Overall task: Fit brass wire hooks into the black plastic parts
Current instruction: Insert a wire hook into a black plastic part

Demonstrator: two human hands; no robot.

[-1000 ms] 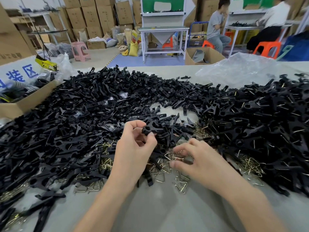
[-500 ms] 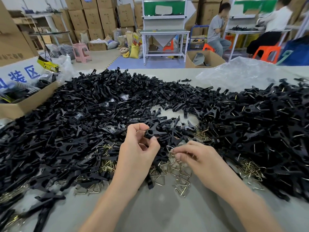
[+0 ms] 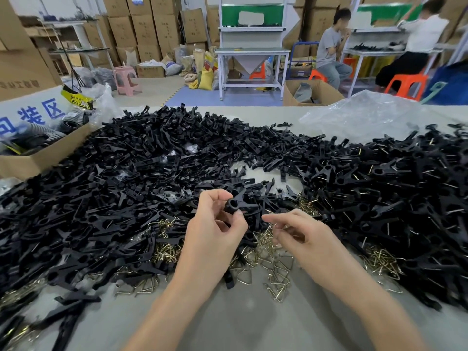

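Hovering over the loose brass wire hooks point(image 3: 276, 269) on the grey table point(image 3: 253, 320), my left hand point(image 3: 215, 236) pinches a black plastic part point(image 3: 236, 205) near its ring end, my right hand point(image 3: 306, 236) just beside it, fingers curled, grasp indiscernible, before the heap of black parts point(image 3: 152, 173).

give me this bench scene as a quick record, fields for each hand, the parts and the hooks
left hand: pinches one black plastic part above the pile; no wire seen in it
right hand: beside the left, fingertips pinched together; what they hold is too small to tell
brass wire hooks: loose on the table beneath both hands
left heap: plain black parts
right heap: black parts with wire showing
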